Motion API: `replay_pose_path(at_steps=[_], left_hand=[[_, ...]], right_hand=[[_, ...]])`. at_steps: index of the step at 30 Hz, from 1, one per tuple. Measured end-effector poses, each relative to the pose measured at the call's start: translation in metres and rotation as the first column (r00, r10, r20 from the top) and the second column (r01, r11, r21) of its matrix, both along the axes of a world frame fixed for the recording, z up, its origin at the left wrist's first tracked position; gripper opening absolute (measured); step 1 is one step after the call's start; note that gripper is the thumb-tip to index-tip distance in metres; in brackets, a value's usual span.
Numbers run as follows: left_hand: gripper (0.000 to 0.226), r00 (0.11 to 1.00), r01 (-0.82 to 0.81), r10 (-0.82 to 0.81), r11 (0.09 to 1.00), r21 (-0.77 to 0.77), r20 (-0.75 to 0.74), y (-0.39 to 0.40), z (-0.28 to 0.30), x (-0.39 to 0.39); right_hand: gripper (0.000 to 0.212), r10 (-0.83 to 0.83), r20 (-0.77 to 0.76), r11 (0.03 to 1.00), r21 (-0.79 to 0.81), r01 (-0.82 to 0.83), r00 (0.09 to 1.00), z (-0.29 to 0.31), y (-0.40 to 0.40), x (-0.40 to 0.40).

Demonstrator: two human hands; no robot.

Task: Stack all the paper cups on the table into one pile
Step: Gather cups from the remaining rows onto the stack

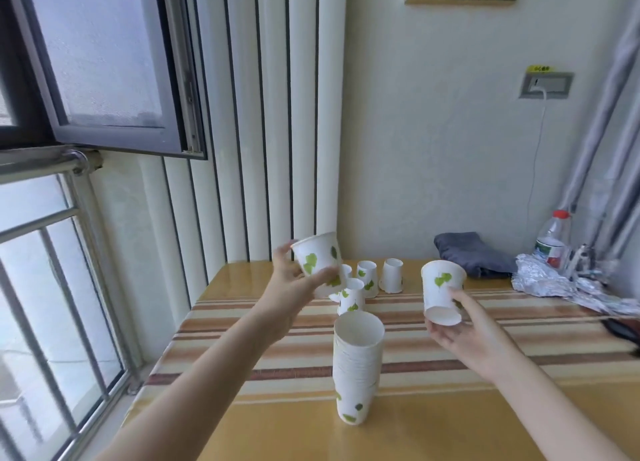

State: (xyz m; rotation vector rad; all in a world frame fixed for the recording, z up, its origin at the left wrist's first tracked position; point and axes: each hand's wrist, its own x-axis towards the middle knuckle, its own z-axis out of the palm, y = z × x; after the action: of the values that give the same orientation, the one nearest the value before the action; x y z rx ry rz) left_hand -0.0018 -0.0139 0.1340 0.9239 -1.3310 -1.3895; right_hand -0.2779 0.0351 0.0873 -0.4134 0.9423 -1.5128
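Observation:
A tall pile of nested white paper cups (356, 367) with green leaf prints stands upright, mouth up, near the table's front middle. My left hand (294, 284) holds one leaf-printed cup (318, 258) lifted and tilted above the far left of the table. My right hand (464, 332) grips another cup (441, 290) from below, raised to the right of the pile. Behind the pile several single cups stand upside down: one close (351, 296), one further back (367, 277), one plain white (392, 275). Another is partly hidden behind the left-hand cup.
The table (433, 419) has a yellow top with a striped cloth. At the back right lie a folded grey cloth (474, 252), crumpled foil (543, 280) and a plastic bottle (552, 240). An open window and railing are at the left; a dark object is at the right edge.

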Motion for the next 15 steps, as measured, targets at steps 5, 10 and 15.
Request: replay_pose_path(at_steps=[5, 10, 15], left_hand=[[0.083, 0.947, 0.160, -0.098, 0.970, -0.184, 0.306, 0.032, -0.008, -0.018], [0.079, 0.913, 0.172, -0.069, 0.959, -0.227, 0.403, 0.041, -0.027, -0.016], [0.070, 0.924, 0.141, -0.048, 0.965, -0.220, 0.380, 0.035, -0.034, -0.003]], right_hand=[[0.041, -0.007, -0.264, 0.993, -0.114, -0.024, 0.964, 0.013, 0.028, 0.015], [0.059, -0.146, -0.471, 0.969, -0.247, 0.029, 0.870, 0.040, 0.041, 0.036], [0.063, -0.219, -0.546, 0.924, -0.383, -0.009, 0.809, 0.060, 0.032, 0.067]])
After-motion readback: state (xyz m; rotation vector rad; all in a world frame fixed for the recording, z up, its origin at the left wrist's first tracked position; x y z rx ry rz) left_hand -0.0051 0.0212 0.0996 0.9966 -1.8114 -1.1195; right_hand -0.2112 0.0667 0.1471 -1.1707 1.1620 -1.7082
